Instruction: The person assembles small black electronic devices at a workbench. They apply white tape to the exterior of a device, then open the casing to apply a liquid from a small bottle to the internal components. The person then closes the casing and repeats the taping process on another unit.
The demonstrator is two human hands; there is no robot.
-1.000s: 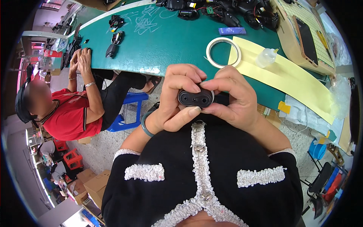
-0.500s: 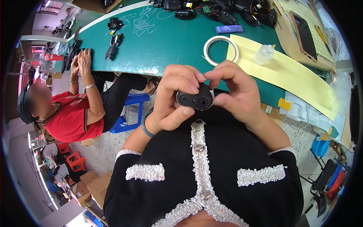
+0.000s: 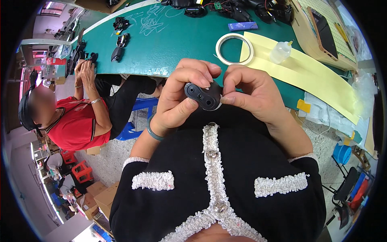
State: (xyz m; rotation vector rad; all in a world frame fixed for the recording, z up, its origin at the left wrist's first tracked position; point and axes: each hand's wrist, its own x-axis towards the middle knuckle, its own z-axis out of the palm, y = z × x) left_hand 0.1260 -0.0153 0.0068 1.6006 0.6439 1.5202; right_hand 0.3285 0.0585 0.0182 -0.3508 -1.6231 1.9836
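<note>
A small black plastic housing (image 3: 201,97) with a rounded end is held in front of my chest. Its oval end face shows two round holes and a smaller one between them. My left hand (image 3: 181,86) is closed around it, thumb below and fingers above. Against its right side, the thumb and forefinger of my right hand (image 3: 252,90) are pinched together. A pale sliver shows along that edge; what lies between these fingertips is hidden.
Beyond my hands, a green table (image 3: 173,48) carries a masking tape roll (image 3: 219,46), yellow paper (image 3: 314,74), a squeeze bottle (image 3: 280,52), a purple box (image 3: 242,26) and several black device parts (image 3: 117,54). At left sits a person in red (image 3: 82,125).
The housing has tilted, its right end now lower, and shifted slightly left. My right fingers have drawn together into a pinch at its side. The person at left has moved their hands.
</note>
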